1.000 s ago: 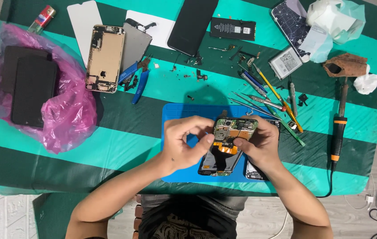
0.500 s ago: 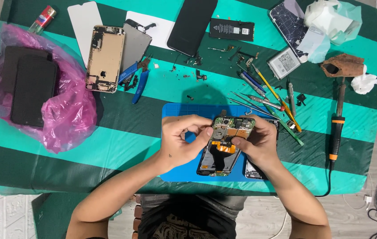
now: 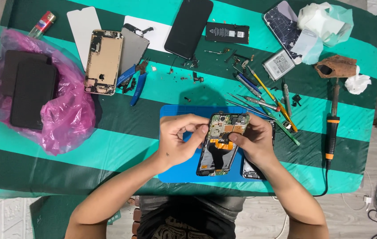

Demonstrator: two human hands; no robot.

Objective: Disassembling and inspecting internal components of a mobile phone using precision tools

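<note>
Nearest the body, both hands grip an opened phone point(image 3: 221, 144), its back removed and circuit board and orange flex showing, held over a blue work mat point(image 3: 177, 170). The left hand point(image 3: 178, 140) pinches the phone's left edge with curled fingers; the right hand point(image 3: 254, 142) clasps its right edge, thumb pressed on the board. Another phone part point(image 3: 249, 170) lies on the mat under the right wrist. At two o'clock from the phone lie tweezers and screwdrivers point(image 3: 264, 95), and at three o'clock a soldering iron point(image 3: 332, 126). At ten o'clock a gold phone frame point(image 3: 104, 62) lies face up; at nine o'clock a pink plastic bag point(image 3: 64, 119) holds dark phones. At twelve o'clock lies a black phone point(image 3: 188, 27).
</note>
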